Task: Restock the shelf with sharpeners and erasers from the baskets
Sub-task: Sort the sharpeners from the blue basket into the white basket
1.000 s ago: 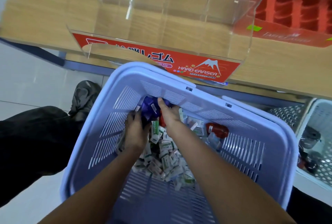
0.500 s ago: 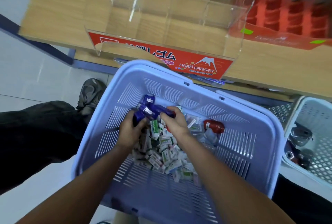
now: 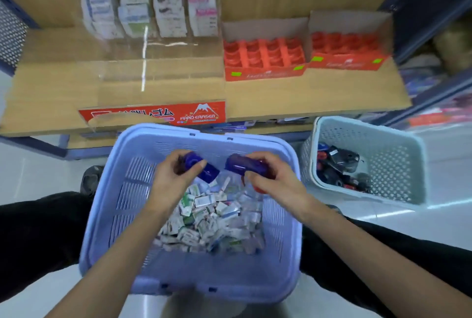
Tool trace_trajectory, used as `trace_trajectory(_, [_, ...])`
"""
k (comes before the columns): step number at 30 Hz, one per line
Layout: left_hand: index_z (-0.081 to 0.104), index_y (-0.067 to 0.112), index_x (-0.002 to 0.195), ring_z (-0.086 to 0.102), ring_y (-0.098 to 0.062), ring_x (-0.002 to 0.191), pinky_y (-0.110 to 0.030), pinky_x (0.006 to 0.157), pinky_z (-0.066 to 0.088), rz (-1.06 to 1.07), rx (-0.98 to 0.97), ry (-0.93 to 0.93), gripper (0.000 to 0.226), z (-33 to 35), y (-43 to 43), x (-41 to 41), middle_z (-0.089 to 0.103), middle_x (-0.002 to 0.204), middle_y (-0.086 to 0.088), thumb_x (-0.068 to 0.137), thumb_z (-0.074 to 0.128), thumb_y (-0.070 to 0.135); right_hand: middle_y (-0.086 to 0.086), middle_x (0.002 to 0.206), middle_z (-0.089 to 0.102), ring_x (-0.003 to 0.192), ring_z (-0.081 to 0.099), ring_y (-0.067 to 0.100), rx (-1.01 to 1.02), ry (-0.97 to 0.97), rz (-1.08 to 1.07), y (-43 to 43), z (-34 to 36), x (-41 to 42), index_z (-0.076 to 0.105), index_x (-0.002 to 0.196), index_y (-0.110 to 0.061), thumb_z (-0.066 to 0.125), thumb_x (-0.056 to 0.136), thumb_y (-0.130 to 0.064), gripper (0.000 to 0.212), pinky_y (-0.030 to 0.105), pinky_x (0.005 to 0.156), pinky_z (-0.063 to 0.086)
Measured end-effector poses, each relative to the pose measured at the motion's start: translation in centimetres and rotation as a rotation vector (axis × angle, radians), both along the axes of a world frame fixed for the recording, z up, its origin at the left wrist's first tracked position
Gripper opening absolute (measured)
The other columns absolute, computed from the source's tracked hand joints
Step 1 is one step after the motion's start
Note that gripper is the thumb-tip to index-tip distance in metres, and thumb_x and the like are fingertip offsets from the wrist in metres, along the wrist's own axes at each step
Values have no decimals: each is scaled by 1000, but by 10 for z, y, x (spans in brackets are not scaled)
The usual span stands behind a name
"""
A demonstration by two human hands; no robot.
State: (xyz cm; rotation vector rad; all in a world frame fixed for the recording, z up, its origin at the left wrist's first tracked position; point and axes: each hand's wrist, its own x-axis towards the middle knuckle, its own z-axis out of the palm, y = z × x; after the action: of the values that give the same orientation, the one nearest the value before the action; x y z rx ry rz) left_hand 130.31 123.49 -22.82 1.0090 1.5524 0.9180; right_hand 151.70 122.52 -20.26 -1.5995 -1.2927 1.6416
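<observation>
The left hand [image 3: 173, 179] gripped a glossy dark-blue plastic sharpener [image 3: 205, 171], thumb curled over its rounded top. The right hand [image 3: 275, 182] clasped a second, blurred blue sharpener [image 3: 245, 165]. Both were held above a slatted lavender plastic basket [image 3: 102, 215], toward its twelve o'clock rim. Beneath lay a heap of small paper-sleeved white erasers [image 3: 212, 218]. At three o'clock sat a perforated pale-teal plastic basket [image 3: 413, 164] holding dark items. At twelve o'clock, on the wood-grain shelf [image 3: 319, 98], stood a clear acrylic bin with a red label [image 3: 153, 116].
</observation>
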Motion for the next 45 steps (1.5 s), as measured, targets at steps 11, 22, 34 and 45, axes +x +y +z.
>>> trace_trajectory(11, [51, 25, 78, 57, -9, 73, -25, 71, 46, -549, 87, 12, 29, 5, 64, 216, 62, 80, 5, 78, 74, 6, 11, 91, 61, 73, 57, 20, -41, -452, -566, -1, -25, 203, 61, 109, -3, 71, 81, -13, 31, 27, 69, 46])
trace_trajectory(22, [50, 11, 134, 38, -24, 128, -30, 105, 30, -830, 204, 489, 57, -47, 80, 274, 41, 136, -9, 84, 69, 29, 12, 114, 64, 102, 60, 26, -177, -430, -528, 10, -103, 239, 51, 133, -8, 68, 85, -15, 52, 34, 96, 46])
trace_trajectory(34, [57, 23, 101, 55, -1, 91, -8, 79, 36, -666, 267, 427, 20, -21, 42, 45, 51, 102, 10, 87, 65, 10, 13, 76, 61, 71, 56, 36, 338, -132, -102, 18, 33, 82, 55, 80, -12, 42, 82, -1, 17, 38, 60, 44])
trace_trajectory(45, [59, 2, 119, 50, -29, 116, -30, 95, 39, -444, -192, 540, 44, -134, 8, -54, 48, 125, -17, 79, 74, 12, 18, 140, 39, 129, 36, 34, 4, -1056, 669, 31, -154, -25, 31, 139, 0, 43, 92, -4, 49, 41, 107, 32])
